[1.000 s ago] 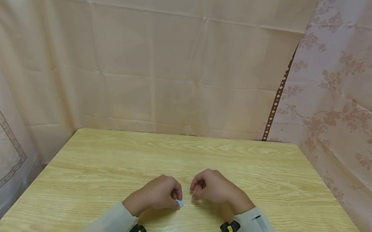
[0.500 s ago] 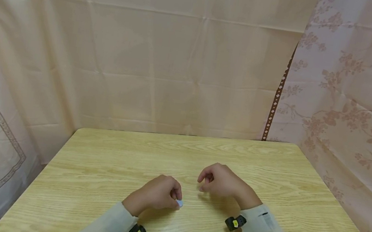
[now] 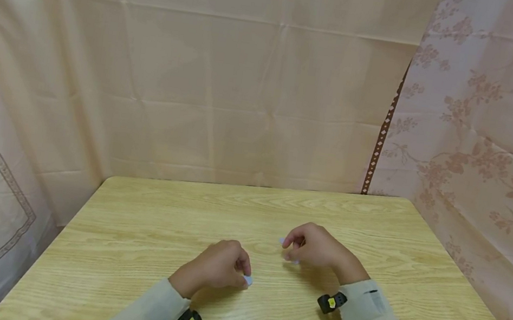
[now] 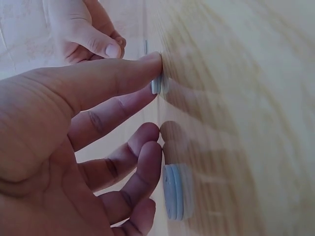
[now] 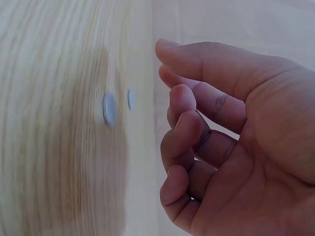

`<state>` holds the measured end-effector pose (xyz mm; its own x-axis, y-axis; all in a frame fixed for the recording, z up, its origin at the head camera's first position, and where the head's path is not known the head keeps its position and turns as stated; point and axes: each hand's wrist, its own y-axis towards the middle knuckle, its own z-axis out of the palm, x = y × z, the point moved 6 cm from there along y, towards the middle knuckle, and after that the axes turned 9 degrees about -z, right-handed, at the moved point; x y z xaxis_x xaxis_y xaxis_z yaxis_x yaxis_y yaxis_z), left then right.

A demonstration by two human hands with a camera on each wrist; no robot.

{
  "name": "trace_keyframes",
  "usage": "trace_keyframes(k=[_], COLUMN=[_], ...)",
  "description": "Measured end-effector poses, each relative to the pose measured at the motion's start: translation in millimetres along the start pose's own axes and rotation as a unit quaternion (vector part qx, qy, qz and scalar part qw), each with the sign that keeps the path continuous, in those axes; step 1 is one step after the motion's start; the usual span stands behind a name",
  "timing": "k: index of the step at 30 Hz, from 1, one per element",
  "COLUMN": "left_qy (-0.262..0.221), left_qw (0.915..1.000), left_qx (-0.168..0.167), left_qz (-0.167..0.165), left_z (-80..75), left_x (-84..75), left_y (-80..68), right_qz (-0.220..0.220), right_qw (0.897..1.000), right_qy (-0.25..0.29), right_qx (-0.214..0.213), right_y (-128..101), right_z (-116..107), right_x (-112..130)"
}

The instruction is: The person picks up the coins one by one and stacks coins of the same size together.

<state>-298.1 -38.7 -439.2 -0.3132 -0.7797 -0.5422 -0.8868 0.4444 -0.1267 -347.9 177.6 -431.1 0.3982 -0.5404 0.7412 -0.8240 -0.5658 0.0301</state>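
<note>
A disc is pinched between the thumb and forefinger tips of the left hand and held edge-down against the table. The other fingers are curled, and a stack of like pale-blue discs lies at their tips; whether it is touched cannot be told. The fingers of the right hand are loosely curled and nothing is held between them. A pair of discs is seen flat on the wood just beyond them, side by side and apart from each other.

The step in hand is judged to be the laying out of discs one at a time, the right hand having none to place. The next move would call for a disc to be taken cleanly from the left hand's pinch or off the stack, without the rest being scattered.

The stack is shown only by the left wrist view; from the head view it is hidden under the hand, and a single pale speck is seen at the fingertips. The pair is shown plainly by the right wrist view, but only faintly from the head.
</note>
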Motion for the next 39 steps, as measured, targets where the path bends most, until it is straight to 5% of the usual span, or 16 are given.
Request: trace_keyframes(k=[19,39], left_qy=[0.017,-0.001], left_qw=[0.9998,1.0], left_qx=[-0.009,-0.002], left_qz=[0.001,-0.002], left_z=[-2.1,0.3], left_x=[0.3,1.3], left_y=[-1.2,-1.0], right_qz=[0.013,0.034], right_qw=[0.999,0.998], right_qy=[0.046,0.034], right_qx=[0.023,0.04], right_y=[-5.1,-7.9], right_z=[-10.9,-6.5], right_x=[-21.9,-34.8])
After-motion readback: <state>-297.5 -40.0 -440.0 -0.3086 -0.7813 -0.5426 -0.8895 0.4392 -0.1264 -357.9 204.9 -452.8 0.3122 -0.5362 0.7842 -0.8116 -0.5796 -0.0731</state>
